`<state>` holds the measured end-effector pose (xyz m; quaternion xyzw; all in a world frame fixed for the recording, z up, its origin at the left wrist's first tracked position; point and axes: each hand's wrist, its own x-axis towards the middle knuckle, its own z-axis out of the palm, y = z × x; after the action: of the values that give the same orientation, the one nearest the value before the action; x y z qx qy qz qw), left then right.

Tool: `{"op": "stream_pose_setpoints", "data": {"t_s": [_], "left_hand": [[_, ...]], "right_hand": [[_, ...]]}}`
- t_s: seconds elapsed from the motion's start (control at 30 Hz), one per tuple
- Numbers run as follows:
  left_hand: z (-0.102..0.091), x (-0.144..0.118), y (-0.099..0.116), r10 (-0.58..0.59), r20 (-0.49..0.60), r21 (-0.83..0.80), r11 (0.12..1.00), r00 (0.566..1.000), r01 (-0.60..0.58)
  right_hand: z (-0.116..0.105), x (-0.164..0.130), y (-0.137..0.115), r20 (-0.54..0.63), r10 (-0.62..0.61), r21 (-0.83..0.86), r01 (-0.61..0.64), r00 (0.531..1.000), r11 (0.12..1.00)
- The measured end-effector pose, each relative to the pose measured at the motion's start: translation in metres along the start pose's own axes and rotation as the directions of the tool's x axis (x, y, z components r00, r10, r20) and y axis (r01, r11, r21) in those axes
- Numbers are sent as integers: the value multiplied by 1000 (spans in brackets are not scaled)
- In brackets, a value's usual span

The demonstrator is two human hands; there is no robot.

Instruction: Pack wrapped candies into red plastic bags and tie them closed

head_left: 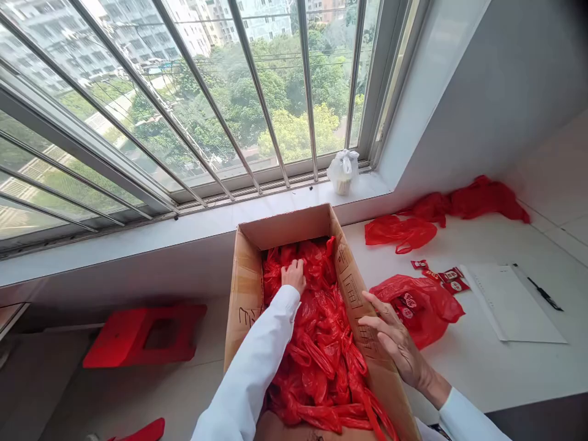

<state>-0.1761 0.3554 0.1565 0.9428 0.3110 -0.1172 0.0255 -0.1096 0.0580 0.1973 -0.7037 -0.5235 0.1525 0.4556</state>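
Observation:
A cardboard box [351,288] stands in front of me, filled with knotted red plastic bags [321,331]. My left hand [294,275] reaches down into the far half of the box. Its fingers are curled into the red plastic, and the fingertips are partly hidden there. At the box's right wall is my right hand [397,343], fingers stretched and spread, holding nothing. Just beyond it on the white table [441,367] lies an open red plastic bag [436,300] with small red packets inside.
Small red packets [452,282], white paper [514,306], a black pen [544,294] and loose red bags [399,233] lie at right. A tied clear bag [343,171] sits on the sill under the barred window. A red stool [142,334] is at lower left.

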Motion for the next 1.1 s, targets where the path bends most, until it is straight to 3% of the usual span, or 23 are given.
{"op": "stream_pose_setpoints", "data": {"t_s": [0.1,0.2,0.27,0.37,0.47,0.53,0.67,0.8,0.87,0.93,1.03,1.1], "left_hand": [[-10,5,-20,-199,-50,9,980,979,199],[-17,4,-27,-263,-85,0,965,961,264],[-19,2,-20,-213,-108,-11,977,971,213],[-15,3,7,-40,-120,-28,999,992,37],[-5,11,34,149,-74,-46,987,986,-153],[3,19,41,199,-32,-58,978,980,-200],[8,28,28,178,-8,-64,982,984,-178],[-2,21,2,181,-45,-71,980,982,-184],[-7,16,-11,134,-83,-79,987,987,-141],[-10,11,-24,5,-131,-92,996,991,-17],[-5,7,-42,-229,-169,-127,970,959,210],[4,8,-48,-318,-157,-152,943,935,295]], "right_hand": [[0,1,-1,-5,-2,4,2,1000,1000],[0,1,-1,-11,-1,12,2,1000,1000],[1,0,0,-12,4,21,-4,1000,1000],[2,-2,3,-1,15,26,-15,1000,1000],[2,-4,4,17,42,18,-42,999,999],[3,-4,4,31,49,11,-50,998,999],[4,-3,5,36,49,13,-50,998,999],[6,-2,7,32,64,33,-65,997,997],[7,-1,8,32,65,43,-67,997,997],[8,-1,9,34,64,50,-65,997,997],[8,-1,9,29,63,48,-64,998,997],[8,0,8,25,58,43,-59,998,997]]}}
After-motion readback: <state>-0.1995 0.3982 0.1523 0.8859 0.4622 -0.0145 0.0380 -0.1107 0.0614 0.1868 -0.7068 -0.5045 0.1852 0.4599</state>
